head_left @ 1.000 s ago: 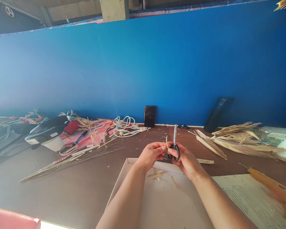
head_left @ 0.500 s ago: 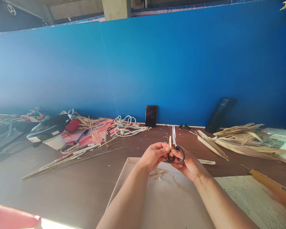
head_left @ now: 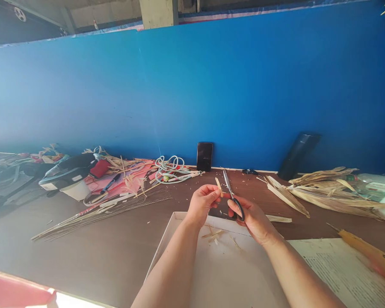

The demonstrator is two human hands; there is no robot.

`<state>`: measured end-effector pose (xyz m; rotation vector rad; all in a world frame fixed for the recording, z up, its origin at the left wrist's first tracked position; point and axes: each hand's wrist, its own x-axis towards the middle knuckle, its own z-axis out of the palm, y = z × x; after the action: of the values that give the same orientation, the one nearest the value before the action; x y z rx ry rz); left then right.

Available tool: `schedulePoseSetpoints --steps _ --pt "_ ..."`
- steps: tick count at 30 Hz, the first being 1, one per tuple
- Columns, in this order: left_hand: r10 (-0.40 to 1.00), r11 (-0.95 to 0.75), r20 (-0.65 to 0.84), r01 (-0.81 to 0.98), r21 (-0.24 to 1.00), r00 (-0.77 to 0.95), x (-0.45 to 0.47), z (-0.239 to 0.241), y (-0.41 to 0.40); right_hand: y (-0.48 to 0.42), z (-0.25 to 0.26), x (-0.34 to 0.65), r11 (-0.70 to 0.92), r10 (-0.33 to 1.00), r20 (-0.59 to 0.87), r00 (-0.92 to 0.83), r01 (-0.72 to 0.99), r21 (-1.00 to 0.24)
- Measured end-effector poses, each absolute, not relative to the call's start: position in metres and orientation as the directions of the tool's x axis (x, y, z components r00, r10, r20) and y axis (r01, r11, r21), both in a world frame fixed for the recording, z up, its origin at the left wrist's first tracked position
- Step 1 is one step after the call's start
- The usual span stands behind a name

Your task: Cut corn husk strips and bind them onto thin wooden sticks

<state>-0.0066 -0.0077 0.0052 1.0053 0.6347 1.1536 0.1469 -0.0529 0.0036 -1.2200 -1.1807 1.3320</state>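
Note:
Between the thumb and fingers of my left hand [head_left: 203, 203] is a small pale strip of dried husk [head_left: 218, 185], its tip pointing up. My right hand [head_left: 252, 219] grips a pair of scissors [head_left: 238, 208] by the black handles, with the metal blades pointing up and away. The blades look nearly closed and stand just right of the strip, apart from it. Both hands are over the far edge of a shallow white box lid [head_left: 211, 273]. A few husk scraps [head_left: 214, 235] lie inside it.
A phone [head_left: 204, 157] leans on the blue wall, beside a coiled pale cord [head_left: 170, 169]. Dried corn husks [head_left: 336, 192] and a dark cylinder [head_left: 298, 156] are at right. Thin sticks [head_left: 102, 214], pink paper [head_left: 133, 182] and a cap [head_left: 69, 175] are at left.
My hands have moved apart a little, the left one to the left with the strip. The scissors have tilted left, and their blades now look closer together.

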Motion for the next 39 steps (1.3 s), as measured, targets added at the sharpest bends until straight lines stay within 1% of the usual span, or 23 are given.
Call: schedulePoseSetpoints --steps 3,5,10,17,27,34,39 --pt "0.962 0.058 0.067 -0.438 0.897 0.264 -0.009 0.005 -0.005 -0.056 0.01 0.143 -0.089 0.993 -0.095 -0.068 0.076 -0.993" --pt "0.968 0.043 0.069 -0.427 0.903 0.242 -0.01 0.006 -0.004 -0.059 0.014 0.141 -0.072 0.992 -0.083 -0.097 0.107 -0.992" --pt "0.972 0.025 0.072 -0.402 0.915 0.223 -0.011 0.006 -0.004 -0.063 0.023 0.135 -0.053 0.981 -0.069 -0.184 0.094 -0.994" --pt "0.976 0.043 0.055 -0.431 0.901 0.211 -0.011 0.006 -0.003 -0.064 0.024 0.135 -0.009 0.969 -0.028 -0.246 0.074 -0.997" --pt "0.98 0.068 0.021 -0.431 0.9 0.197 -0.011 0.007 -0.002 -0.065 0.025 0.135 -0.001 0.969 -0.023 -0.248 0.087 -0.996" --pt "0.976 0.043 0.056 -0.436 0.899 0.212 -0.012 0.01 -0.004 -0.064 0.024 0.135 -0.023 0.981 -0.044 -0.191 0.112 -0.993" --pt "0.966 0.064 0.061 -0.458 0.887 0.252 -0.012 0.009 -0.004 -0.065 0.025 0.136 -0.041 0.979 -0.069 -0.192 0.149 -0.988"
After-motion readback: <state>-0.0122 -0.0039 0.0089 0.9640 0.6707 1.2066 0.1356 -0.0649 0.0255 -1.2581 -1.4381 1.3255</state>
